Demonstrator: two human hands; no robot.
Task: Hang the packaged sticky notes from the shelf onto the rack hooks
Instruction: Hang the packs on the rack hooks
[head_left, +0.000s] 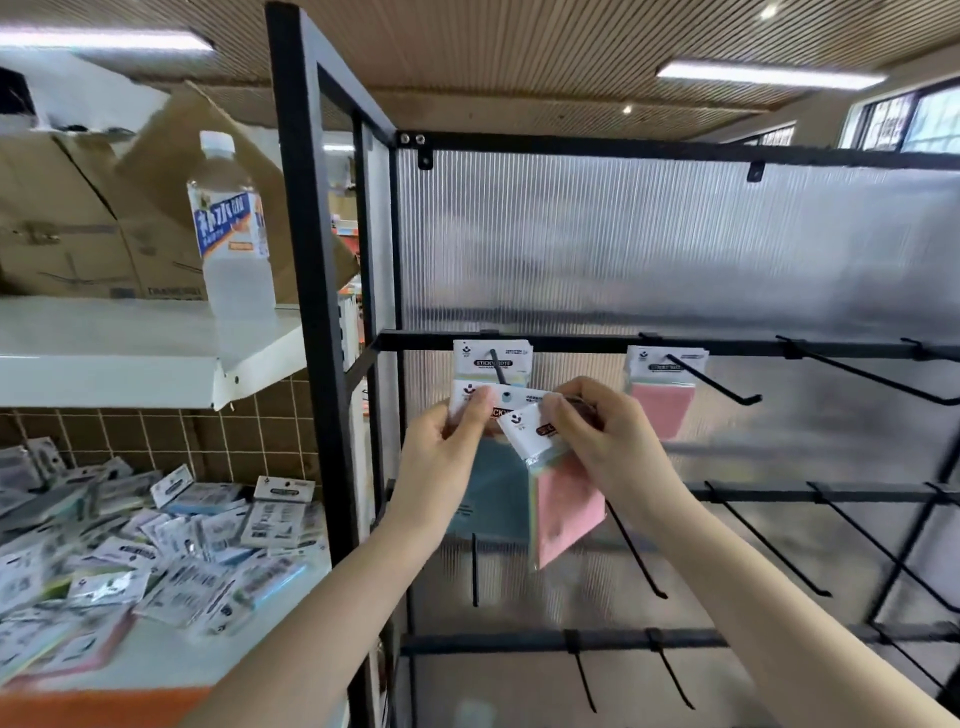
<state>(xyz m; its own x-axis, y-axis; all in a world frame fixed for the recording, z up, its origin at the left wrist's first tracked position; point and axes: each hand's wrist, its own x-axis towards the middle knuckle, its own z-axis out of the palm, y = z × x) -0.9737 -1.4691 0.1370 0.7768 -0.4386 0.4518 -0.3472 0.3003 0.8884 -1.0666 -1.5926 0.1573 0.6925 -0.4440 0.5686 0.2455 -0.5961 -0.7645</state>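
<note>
1. A person's left hand pinches the white header card of a blue sticky-note pack, thumb on its front, holding it up to the tip of a black rack hook.
2. The right hand grips a pink sticky-note pack by its header, fingers curled round the top; the pack hangs tilted, overlapping the blue one.
3. Just behind the hands, a hung sticky-note pack sits on the same hook; a second hung pack, pink, occupies the next hook to the right on the black wire rack.
4. At left, a pile of packaged sticky notes lies loose on the lower white shelf.
5. Farther back, a water bottle stands on an upper shelf beside a cardboard box.
</note>
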